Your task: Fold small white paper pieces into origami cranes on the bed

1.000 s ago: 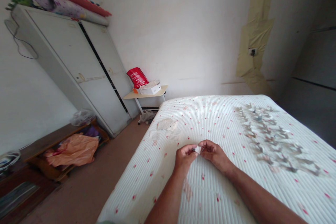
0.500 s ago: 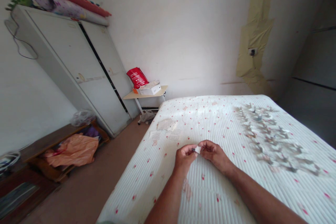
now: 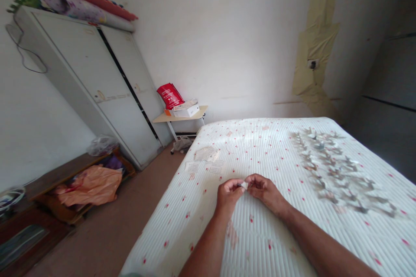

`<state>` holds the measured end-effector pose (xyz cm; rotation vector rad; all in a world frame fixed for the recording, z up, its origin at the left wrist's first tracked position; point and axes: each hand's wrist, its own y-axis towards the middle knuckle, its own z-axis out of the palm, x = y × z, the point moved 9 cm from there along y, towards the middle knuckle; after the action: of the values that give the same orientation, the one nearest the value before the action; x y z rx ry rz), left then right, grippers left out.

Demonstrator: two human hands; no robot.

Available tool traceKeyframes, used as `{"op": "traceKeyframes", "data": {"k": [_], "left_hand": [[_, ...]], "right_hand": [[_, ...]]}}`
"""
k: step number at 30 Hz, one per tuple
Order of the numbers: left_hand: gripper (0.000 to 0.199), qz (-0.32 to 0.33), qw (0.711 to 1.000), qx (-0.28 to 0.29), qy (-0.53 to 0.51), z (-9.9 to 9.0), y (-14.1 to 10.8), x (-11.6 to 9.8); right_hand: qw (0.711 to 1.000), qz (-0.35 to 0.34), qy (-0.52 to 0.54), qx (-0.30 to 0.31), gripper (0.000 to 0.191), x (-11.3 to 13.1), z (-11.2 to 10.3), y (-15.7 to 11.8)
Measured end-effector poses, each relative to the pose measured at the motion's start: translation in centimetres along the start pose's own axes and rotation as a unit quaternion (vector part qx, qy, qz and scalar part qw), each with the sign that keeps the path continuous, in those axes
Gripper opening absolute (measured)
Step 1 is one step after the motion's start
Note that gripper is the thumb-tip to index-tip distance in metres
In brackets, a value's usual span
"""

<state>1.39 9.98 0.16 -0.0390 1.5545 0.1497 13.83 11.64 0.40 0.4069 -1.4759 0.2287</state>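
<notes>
A small white piece of paper (image 3: 245,185) is pinched between my two hands above the bed. My left hand (image 3: 230,191) holds its left side between thumb and fingers, where a dark bit shows. My right hand (image 3: 261,187) grips the right side, its fingers curled. The two hands are almost touching. Beyond them to the left, printed paper sheets (image 3: 216,167) lie on the striped, red-dotted bedcover (image 3: 260,147). Rows of small folded paper figures (image 3: 331,164) stand on the right part of the cover.
A small table (image 3: 198,114) behind the bed bears a red bag (image 3: 170,96) and a white box (image 3: 186,111). At the left are a tall grey cabinet (image 3: 81,65) and a low wooden bench (image 3: 61,173) with an orange plastic bag (image 3: 94,186).
The paper between my fingers shows a little less of its white face than before. My hands have hardly moved.
</notes>
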Motion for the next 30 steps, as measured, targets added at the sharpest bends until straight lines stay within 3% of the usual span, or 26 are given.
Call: {"op": "traceKeyframes", "data": {"k": [15,23,30], "left_hand": [[0.023,-0.014,1.0,0.006,0.001,0.2,-0.2,-0.1],[0.02,0.043,0.999,0.005,0.03,0.4,-0.2,-0.8],[0.022,0.032,0.999,0.001,0.041,0.2,-0.3,-0.7]], "right_hand": [[0.999,-0.016,-0.044,0.009,0.016,-0.7,0.1,0.1],[0.966,-0.141,-0.215,-0.002,0.01,2.8,1.1,-0.7],[0.936,-0.208,-0.284,-0.025,0.012,3.8,1.3,-1.0]]}}
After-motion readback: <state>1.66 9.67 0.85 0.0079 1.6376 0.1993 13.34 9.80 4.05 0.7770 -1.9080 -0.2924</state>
